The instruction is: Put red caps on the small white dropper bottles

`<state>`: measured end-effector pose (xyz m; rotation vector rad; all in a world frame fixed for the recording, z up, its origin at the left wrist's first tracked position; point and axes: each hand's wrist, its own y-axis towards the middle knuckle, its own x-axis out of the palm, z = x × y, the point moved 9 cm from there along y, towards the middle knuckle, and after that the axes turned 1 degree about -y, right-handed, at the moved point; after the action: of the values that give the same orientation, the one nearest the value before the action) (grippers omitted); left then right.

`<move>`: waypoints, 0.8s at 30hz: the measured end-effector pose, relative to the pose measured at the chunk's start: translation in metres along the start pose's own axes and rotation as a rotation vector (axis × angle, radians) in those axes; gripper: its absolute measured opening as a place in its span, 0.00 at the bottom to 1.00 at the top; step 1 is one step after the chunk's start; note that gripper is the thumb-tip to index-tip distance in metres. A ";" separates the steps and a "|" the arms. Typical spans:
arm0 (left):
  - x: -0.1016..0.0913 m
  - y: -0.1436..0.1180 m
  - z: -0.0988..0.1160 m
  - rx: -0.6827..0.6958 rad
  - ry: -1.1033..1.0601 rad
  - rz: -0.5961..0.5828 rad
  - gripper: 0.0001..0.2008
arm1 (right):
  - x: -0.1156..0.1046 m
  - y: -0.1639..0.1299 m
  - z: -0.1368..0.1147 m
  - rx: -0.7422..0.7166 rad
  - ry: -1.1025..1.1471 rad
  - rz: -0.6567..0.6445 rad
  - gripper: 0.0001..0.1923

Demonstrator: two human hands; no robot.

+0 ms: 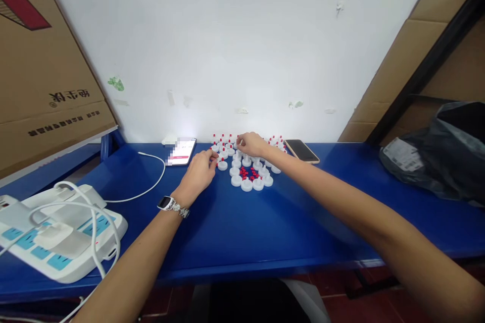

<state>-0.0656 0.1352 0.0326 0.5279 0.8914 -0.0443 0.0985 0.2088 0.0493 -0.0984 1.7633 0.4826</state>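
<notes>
Several white nozzle caps [246, 184] stand close together on the blue table; many at the back carry small red tips. A ring of them without tips surrounds a pile of loose red tips [253, 173]. My left hand [202, 169], with a watch on the wrist, is at the left edge of the group, its fingers closed beside a red-tipped cap [222, 165]. Over the middle of the caps my right hand [251, 144] reaches in, thumb and fingers pinched together. What either hand pinches is too small or hidden to make out.
A lit phone [182, 152] lies to the left and a dark phone [301, 151] to the right. A white power strip [64, 242] with cables sits front left. A dark plastic bag [435, 146] is at the right. Cardboard [49, 70] and a white wall [235, 50] border the table.
</notes>
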 end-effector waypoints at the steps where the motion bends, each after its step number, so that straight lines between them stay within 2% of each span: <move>1: -0.001 0.000 0.001 0.006 -0.007 -0.001 0.12 | -0.004 -0.003 -0.005 -0.011 0.000 0.036 0.12; 3: -0.002 0.000 0.003 0.023 -0.020 0.007 0.14 | -0.012 -0.012 -0.023 -0.069 0.004 0.116 0.14; 5: -0.004 0.000 0.002 0.034 -0.029 0.027 0.15 | -0.012 -0.021 -0.046 -0.164 0.002 0.138 0.18; 8: -0.005 0.001 -0.002 0.042 -0.024 0.049 0.15 | -0.002 -0.028 -0.074 -0.264 -0.036 0.084 0.20; 11: -0.003 0.001 -0.006 0.043 -0.018 0.046 0.13 | 0.006 -0.027 -0.084 -0.292 -0.052 0.030 0.14; 14: -0.004 0.001 -0.004 0.047 -0.038 0.054 0.10 | -0.003 -0.026 -0.081 -0.268 0.025 0.070 0.10; 16: -0.008 0.000 0.005 0.074 -0.075 0.069 0.10 | -0.016 -0.029 -0.071 -0.190 0.141 0.125 0.10; 20: -0.010 -0.007 0.037 0.169 -0.267 0.041 0.15 | -0.034 -0.051 -0.047 -0.013 0.386 0.199 0.13; 24: -0.005 -0.016 0.065 0.234 -0.392 0.028 0.19 | -0.039 -0.079 -0.039 0.042 0.574 0.241 0.18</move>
<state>-0.0253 0.0914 0.0624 0.7208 0.4968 -0.2211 0.0986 0.1150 0.0719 0.0089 2.3635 0.6328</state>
